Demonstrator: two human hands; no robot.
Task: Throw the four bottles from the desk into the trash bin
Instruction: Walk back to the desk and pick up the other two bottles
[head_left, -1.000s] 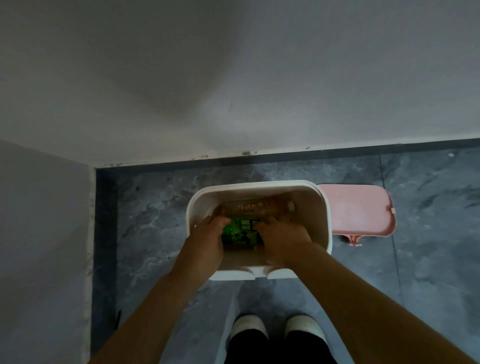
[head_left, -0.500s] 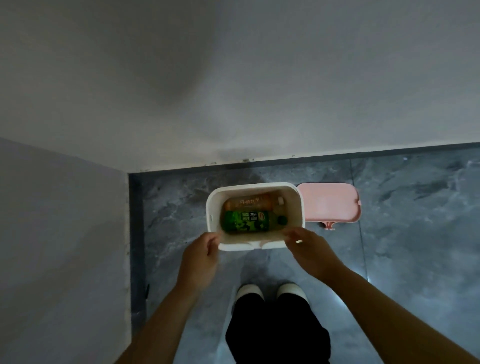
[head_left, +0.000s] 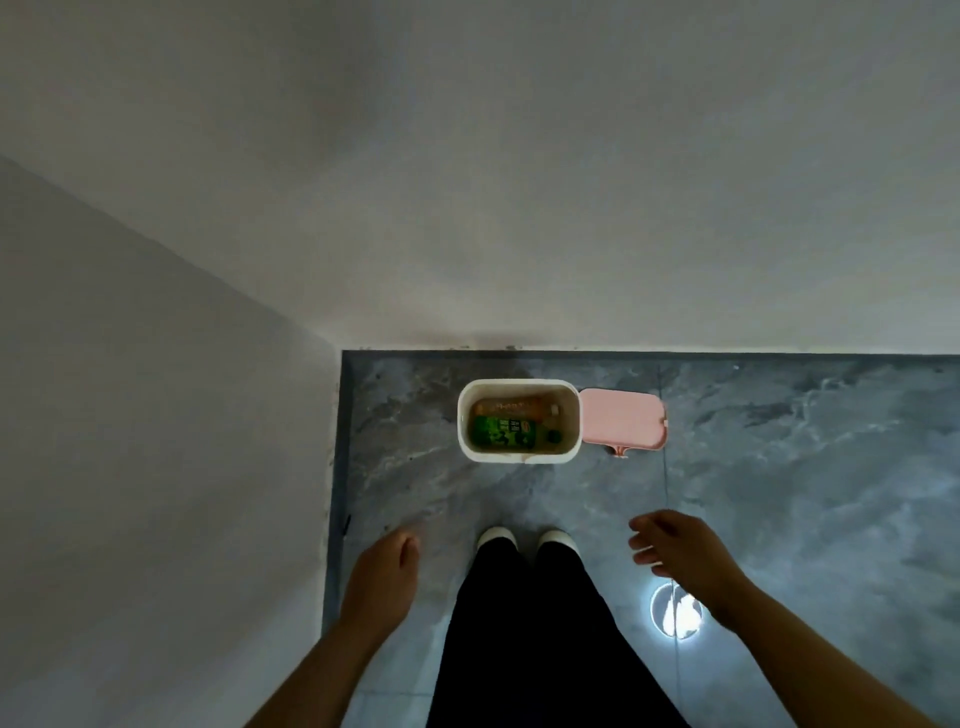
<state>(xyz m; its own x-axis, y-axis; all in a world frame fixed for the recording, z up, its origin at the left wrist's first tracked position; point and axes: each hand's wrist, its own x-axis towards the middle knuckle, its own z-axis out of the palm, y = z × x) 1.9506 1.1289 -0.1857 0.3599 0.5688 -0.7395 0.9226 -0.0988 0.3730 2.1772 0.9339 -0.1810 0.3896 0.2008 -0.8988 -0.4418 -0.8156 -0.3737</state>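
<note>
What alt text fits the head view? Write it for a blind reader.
A white trash bin on a grey floor holds a green bottle and an orange bottle, its pink lid open. Both empty hands, left and right, hang nearer.

Grey marble floor (head_left: 779, 467), white walls (head_left: 467, 182), round light glare (head_left: 675, 616) on tile.

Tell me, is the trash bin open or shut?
Open: the bin shows two bottles inside, its pink lid swung aside.
</note>
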